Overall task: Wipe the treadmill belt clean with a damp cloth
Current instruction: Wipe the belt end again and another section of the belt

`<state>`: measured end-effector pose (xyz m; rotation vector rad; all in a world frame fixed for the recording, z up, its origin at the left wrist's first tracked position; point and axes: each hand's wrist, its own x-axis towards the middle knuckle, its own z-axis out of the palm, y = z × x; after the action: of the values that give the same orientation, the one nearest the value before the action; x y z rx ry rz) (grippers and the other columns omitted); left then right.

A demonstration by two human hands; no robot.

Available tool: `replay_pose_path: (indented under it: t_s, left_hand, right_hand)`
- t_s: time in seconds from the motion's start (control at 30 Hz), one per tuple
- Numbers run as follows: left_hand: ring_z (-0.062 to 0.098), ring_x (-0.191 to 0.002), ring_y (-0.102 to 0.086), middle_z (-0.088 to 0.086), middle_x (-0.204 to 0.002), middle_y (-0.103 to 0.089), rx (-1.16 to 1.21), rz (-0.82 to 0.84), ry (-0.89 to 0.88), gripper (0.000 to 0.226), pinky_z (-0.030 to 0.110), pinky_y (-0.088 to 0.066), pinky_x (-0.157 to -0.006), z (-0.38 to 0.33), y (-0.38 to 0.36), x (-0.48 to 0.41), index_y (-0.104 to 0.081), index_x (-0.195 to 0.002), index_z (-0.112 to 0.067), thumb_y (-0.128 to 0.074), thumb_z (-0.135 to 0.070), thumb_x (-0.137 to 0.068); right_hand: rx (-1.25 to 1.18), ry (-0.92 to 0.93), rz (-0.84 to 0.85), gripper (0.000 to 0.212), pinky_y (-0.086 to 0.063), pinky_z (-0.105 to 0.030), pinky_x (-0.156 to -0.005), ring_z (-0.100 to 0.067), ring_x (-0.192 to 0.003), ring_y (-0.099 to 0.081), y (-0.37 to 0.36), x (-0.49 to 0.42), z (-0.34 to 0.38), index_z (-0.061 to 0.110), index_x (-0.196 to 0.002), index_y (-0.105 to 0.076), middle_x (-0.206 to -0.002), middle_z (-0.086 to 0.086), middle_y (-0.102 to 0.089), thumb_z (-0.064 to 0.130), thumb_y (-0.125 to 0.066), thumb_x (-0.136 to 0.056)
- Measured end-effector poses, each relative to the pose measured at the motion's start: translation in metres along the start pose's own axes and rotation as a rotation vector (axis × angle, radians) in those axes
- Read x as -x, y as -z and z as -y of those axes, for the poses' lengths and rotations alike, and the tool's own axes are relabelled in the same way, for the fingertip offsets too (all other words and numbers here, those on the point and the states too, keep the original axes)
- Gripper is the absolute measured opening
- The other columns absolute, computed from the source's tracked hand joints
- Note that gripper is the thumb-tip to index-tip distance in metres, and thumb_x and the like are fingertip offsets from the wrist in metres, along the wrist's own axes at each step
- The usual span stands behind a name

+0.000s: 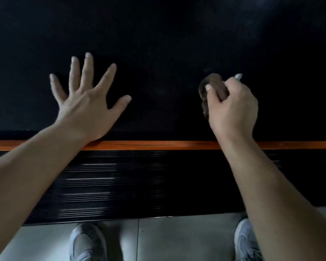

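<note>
Your left hand (87, 102) lies spread flat on the belt (158, 53) at nine o'clock. Your right hand (231, 108), at three, grips the cloth (213, 81).

Bunched brown cloth (215, 81) on black treadmill belt (158, 53)

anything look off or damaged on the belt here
Nothing on the belt stands out, though it is dim. One oddity: a pale tip pokes out beyond the right hand, which grips the cloth; what it is, I cannot tell.
</note>
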<state>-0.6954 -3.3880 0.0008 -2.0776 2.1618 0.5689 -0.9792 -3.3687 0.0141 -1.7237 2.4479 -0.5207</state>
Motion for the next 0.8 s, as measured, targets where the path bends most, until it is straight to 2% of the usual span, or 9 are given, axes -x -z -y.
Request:
replay_pose_path:
  t_s: [0.1,0.23,0.3,0.43,0.5,0.57,0.63,0.7,0.8]
  left_hand:
    - [0.022,-0.155,0.027,-0.001,-0.171,0.023,0.026,-0.005,0.035,0.079,0.065,0.013,-0.121,0.024,0.003,0.006,0.000,-0.162,-0.045,-0.026,-0.078,-0.095]
    - [0.023,-0.156,0.026,0.001,-0.171,0.021,0.022,-0.010,0.053,0.079,0.064,0.012,-0.122,0.047,0.007,0.011,-0.001,-0.162,-0.044,-0.028,-0.077,-0.096]
    - [0.024,-0.156,0.025,0.001,-0.171,0.021,0.018,-0.010,0.085,0.080,0.063,0.012,-0.122,0.065,0.011,0.013,0.000,-0.162,-0.044,-0.028,-0.077,-0.095]
    - [0.025,-0.156,0.024,0.004,-0.172,0.019,0.043,-0.024,0.132,0.085,0.065,0.010,-0.122,0.102,0.019,0.016,-0.002,-0.162,-0.043,-0.029,-0.082,-0.092]
    - [0.026,-0.156,0.023,0.006,-0.172,0.018,0.057,-0.021,0.131,0.091,0.064,0.011,-0.122,0.112,0.022,0.017,-0.002,-0.162,-0.042,-0.031,-0.086,-0.088]
    - [0.028,-0.156,0.022,0.007,-0.172,0.017,0.059,-0.015,0.121,0.096,0.064,0.010,-0.122,0.122,0.025,0.015,-0.002,-0.162,-0.043,-0.034,-0.089,-0.084]
    - [0.028,-0.156,0.023,0.005,-0.172,0.018,0.051,-0.004,0.120,0.100,0.065,0.010,-0.122,0.135,0.030,0.013,-0.001,-0.162,-0.045,-0.035,-0.092,-0.081]
    - [0.027,-0.156,0.025,0.003,-0.171,0.021,0.055,0.011,0.108,0.101,0.065,0.012,-0.122,0.146,0.032,0.013,0.002,-0.161,-0.045,-0.034,-0.093,-0.080]
    - [0.025,-0.154,0.030,0.002,-0.170,0.025,0.068,0.021,0.069,0.099,0.067,0.015,-0.120,0.154,0.029,0.013,0.005,-0.162,-0.044,-0.030,-0.091,-0.082]
  right_hand:
    - [0.016,0.009,-0.065,0.028,-0.034,-0.029,-0.060,-0.017,-0.076,-0.058,-0.021,0.019,0.046,0.020,-0.087,-0.056,-0.084,0.004,-0.054,0.047,-0.062,-0.094]
    - [-0.092,0.257,0.021,0.027,-0.038,-0.027,-0.060,-0.021,-0.071,-0.060,-0.038,0.052,0.096,0.017,-0.093,-0.067,-0.085,-0.002,-0.062,0.042,-0.071,-0.088]
    - [-0.042,0.228,0.057,0.029,-0.037,-0.031,-0.065,-0.029,-0.085,-0.063,-0.036,0.036,0.083,0.018,-0.098,-0.066,-0.094,-0.006,-0.063,0.046,-0.065,-0.091]
    - [-0.051,-0.072,-0.055,0.030,-0.036,-0.032,-0.067,-0.029,-0.092,-0.062,-0.028,0.017,0.072,0.017,-0.090,-0.056,-0.098,-0.006,-0.062,0.046,-0.059,-0.095]
    - [-0.079,-0.041,-0.099,0.030,-0.035,-0.034,-0.066,-0.030,-0.088,-0.062,-0.044,0.039,0.112,0.016,-0.088,-0.059,-0.094,-0.008,-0.063,0.045,-0.064,-0.092]
    - [-0.176,0.092,-0.024,0.030,-0.034,-0.030,-0.062,-0.026,-0.077,-0.061,-0.060,0.068,0.162,0.016,-0.083,-0.062,-0.085,-0.006,-0.063,0.045,-0.070,-0.088]
    - [-0.224,0.215,0.088,0.031,-0.042,-0.030,-0.059,-0.023,-0.072,-0.062,-0.068,0.082,0.186,0.014,-0.086,-0.066,-0.082,-0.004,-0.064,0.044,-0.072,-0.087]
    - [-0.204,0.250,0.112,0.032,-0.047,-0.033,-0.067,-0.027,-0.079,-0.065,-0.065,0.071,0.176,0.013,-0.093,-0.070,-0.088,-0.007,-0.067,0.044,-0.070,-0.089]
    - [-0.102,0.168,0.033,0.033,-0.035,-0.030,-0.066,-0.031,-0.084,-0.062,-0.052,0.042,0.141,0.013,-0.092,-0.066,-0.090,-0.009,-0.064,0.045,-0.064,-0.093]
